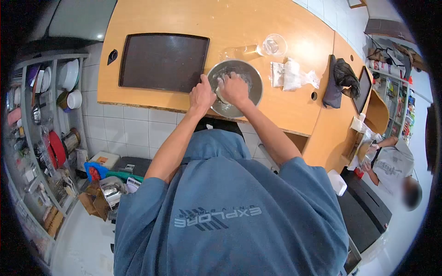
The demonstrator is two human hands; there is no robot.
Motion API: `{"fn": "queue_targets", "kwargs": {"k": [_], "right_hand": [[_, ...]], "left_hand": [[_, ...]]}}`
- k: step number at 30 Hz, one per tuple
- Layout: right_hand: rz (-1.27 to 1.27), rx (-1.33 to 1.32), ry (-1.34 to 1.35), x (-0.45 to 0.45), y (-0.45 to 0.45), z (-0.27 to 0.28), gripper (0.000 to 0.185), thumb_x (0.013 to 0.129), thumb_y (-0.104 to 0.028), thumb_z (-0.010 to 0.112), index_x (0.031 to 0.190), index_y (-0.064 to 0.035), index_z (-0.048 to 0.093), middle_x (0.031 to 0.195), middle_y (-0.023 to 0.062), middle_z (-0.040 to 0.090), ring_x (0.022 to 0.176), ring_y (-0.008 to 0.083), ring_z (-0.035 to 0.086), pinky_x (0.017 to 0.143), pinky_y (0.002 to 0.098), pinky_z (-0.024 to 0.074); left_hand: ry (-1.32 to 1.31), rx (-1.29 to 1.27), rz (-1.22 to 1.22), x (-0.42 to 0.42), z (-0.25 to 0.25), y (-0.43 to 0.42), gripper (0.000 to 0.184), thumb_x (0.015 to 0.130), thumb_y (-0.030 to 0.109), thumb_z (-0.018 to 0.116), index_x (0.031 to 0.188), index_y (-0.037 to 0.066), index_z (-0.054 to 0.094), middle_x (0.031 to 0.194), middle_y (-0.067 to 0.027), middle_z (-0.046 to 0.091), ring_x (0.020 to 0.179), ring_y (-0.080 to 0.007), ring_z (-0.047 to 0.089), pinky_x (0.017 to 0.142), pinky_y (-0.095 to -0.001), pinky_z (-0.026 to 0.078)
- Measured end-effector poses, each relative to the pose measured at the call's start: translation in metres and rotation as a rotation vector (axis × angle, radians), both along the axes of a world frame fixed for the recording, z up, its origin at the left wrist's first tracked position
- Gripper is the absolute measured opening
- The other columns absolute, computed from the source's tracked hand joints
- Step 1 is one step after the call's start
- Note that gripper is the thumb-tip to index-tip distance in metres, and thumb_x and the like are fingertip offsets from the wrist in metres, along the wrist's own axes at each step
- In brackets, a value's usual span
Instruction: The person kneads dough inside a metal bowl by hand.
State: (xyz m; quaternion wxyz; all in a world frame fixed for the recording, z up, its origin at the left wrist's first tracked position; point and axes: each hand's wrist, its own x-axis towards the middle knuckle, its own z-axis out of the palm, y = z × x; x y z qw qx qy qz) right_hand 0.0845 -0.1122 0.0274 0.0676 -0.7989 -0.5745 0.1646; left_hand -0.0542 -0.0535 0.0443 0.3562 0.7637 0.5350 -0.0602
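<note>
A metal mixing bowl stands near the front edge of the wooden table. My left hand is closed on the left side of its rim. Inside the bowl, my right hand has its fingers curled into pale, sticky dough. Floury smears coat the bowl's inner wall. The fingertips of the right hand are partly hidden by the hand and the dough.
Left of the bowl lies a dark baking tray. A clear plastic cup and white plastic bags are to the right, then a black bag. Another person works at far right. Loaded shelves stand at left.
</note>
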Motion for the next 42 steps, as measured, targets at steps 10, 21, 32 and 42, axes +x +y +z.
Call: {"fn": "queue_targets", "kwargs": {"k": [10, 21, 32, 42], "right_hand": [[-0.199, 0.090, -0.021, -0.001, -0.018, -0.041, 0.036, 0.102, -0.034, 0.051, 0.091, -0.0048, 0.070, 0.093, 0.0186, 0.071, 0.083, 0.0365, 0.071, 0.068, 0.0507, 0.0573], [-0.104, -0.073, 0.026, 0.015, 0.017, -0.040, 0.044, 0.104, -0.036, 0.045, 0.090, -0.0039, 0.071, 0.092, 0.0218, 0.073, 0.084, 0.0407, 0.073, 0.072, 0.0563, 0.0567], [-0.083, -0.109, 0.090, 0.040, 0.030, -0.012, 0.029, 0.096, -0.027, 0.056, 0.096, -0.0013, 0.069, 0.089, 0.0286, 0.071, 0.083, 0.0470, 0.071, 0.075, 0.0557, 0.0569], [-0.075, 0.157, -0.036, -0.020, -0.015, -0.013, 0.030, 0.098, -0.030, 0.055, 0.096, -0.0028, 0.068, 0.096, 0.0205, 0.069, 0.090, 0.0405, 0.066, 0.074, 0.0531, 0.0555]], "left_hand": [[-0.083, 0.056, -0.066, -0.007, -0.019, -0.006, 0.041, 0.089, 0.011, 0.064, 0.116, -0.003, 0.038, 0.081, -0.0325, 0.068, 0.079, -0.0527, 0.068, 0.072, -0.0617, 0.054], [-0.055, 0.030, -0.004, -0.004, -0.008, -0.003, 0.039, 0.090, 0.013, 0.063, 0.115, -0.001, 0.037, 0.084, -0.0327, 0.068, 0.081, -0.0528, 0.068, 0.074, -0.0628, 0.053], [-0.099, 0.066, 0.048, 0.002, -0.006, -0.005, 0.045, 0.085, 0.008, 0.063, 0.119, -0.006, 0.037, 0.084, -0.0334, 0.068, 0.082, -0.0527, 0.068, 0.073, -0.0613, 0.054], [-0.073, 0.070, 0.048, 0.001, -0.013, -0.007, 0.046, 0.086, 0.012, 0.062, 0.121, -0.006, 0.039, 0.085, -0.0338, 0.068, 0.083, -0.0526, 0.068, 0.076, -0.0598, 0.055]]}}
